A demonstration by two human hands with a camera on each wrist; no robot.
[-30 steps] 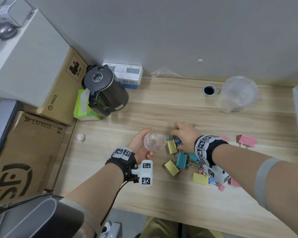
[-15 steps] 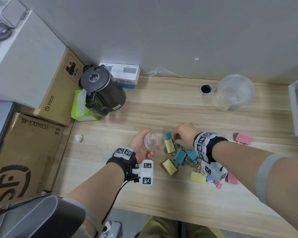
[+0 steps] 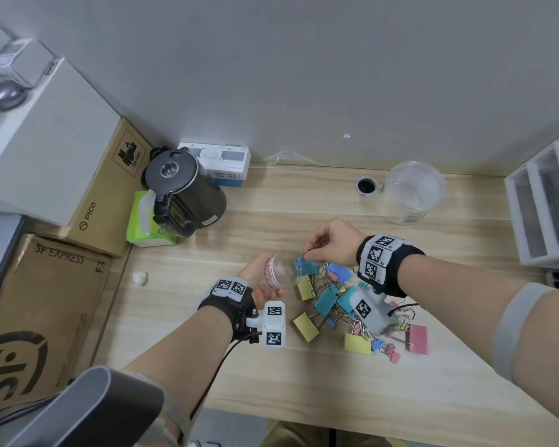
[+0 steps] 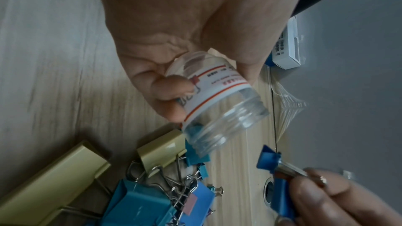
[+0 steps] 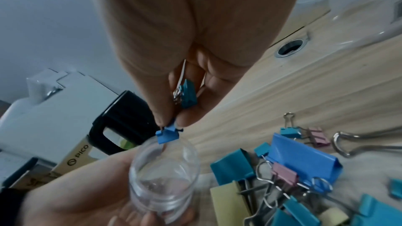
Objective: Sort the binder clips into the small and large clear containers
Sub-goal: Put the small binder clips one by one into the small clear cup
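Since a moment ago the right hand (image 3: 333, 241) has lifted off the heap of binder clips (image 3: 336, 301) and now pinches a small blue clip (image 5: 168, 134) by its wire handles between thumb and fingertip, right at the mouth of the small clear jar (image 4: 219, 102). A second small teal clip (image 5: 188, 93) is tucked deeper in the same hand, against the curled fingers. The left hand (image 3: 262, 279) wraps its fingers and thumb around the jar, holding it tilted with its open threaded mouth turned towards the right hand, just above the wooden surface (image 3: 304, 382). This suggests the first small clip is about to be dropped in, as the jar looks nearly empty. The jar is transparent with a white label edged in red. The remaining clips lie tangled on the surface just beside the jar: large yellow, teal, blue and pink ones mixed with tiny pink and blue ones. The large clear container (image 3: 412, 191) stands well apart near the wall, apparently empty.
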